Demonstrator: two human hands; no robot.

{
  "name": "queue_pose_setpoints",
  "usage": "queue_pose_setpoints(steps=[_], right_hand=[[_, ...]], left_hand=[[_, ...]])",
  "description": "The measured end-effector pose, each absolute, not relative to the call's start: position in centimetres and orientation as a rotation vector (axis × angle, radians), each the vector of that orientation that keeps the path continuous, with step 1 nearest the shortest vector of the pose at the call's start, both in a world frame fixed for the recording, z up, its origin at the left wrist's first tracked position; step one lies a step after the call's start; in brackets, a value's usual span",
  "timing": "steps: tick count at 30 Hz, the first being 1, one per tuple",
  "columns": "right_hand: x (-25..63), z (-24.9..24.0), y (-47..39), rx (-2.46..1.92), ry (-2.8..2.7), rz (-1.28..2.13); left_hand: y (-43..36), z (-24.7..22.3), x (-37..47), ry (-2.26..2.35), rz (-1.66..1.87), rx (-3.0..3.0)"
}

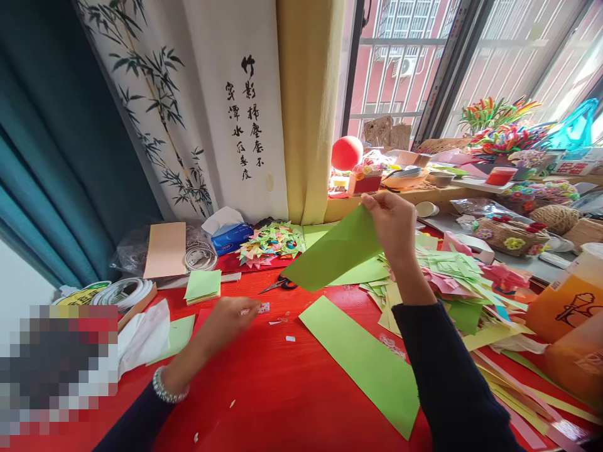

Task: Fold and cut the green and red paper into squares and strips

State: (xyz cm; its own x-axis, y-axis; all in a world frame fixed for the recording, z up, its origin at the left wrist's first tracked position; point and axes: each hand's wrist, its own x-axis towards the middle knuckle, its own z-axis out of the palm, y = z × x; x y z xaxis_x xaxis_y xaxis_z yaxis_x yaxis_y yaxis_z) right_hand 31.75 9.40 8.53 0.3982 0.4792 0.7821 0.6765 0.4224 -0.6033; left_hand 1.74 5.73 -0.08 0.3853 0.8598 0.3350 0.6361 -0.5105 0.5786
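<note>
Green paper strip (335, 250) held up over the red surface (282, 408), pinched near its upper right corner between thumb and fingers of the right hand (393, 223), far end slanting down leftward near dark-handled scissors (286, 284). Nearer, flat on the surface, a second green strip (362, 367). Further left, the blurred left hand (228, 317), fingers bent, at a small pale patterned piece (265, 307); cannot tell whether gripping or only touching it. Beyond that hand, a stack of light-green squares (202, 285); far right, a heap of loose paper pieces (452, 276).
</note>
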Motion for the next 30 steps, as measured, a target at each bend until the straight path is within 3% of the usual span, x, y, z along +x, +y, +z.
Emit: queue_pose_setpoints(steps=[5,9,17,30], right_hand=[[27.2,8.2,8.7,-1.044,-1.54,0.106],[24.3,7.8,7.9,-0.932,-1.64,0.194],[23.8,8.1,6.7,-0.993,-1.639,-0.188],[26.4,8.7,7.3,-1.112,-1.531,-0.476]], left_hand=[[7.4,4.6,4.3,1.304,1.25,2.267],[8.0,7.3,8.4,1.135,1.358,2.282],[7.1,7.3,10.8,1.076,1.602,2.287],[6.1,5.6,10.6,0.942,1.524,2.331]])
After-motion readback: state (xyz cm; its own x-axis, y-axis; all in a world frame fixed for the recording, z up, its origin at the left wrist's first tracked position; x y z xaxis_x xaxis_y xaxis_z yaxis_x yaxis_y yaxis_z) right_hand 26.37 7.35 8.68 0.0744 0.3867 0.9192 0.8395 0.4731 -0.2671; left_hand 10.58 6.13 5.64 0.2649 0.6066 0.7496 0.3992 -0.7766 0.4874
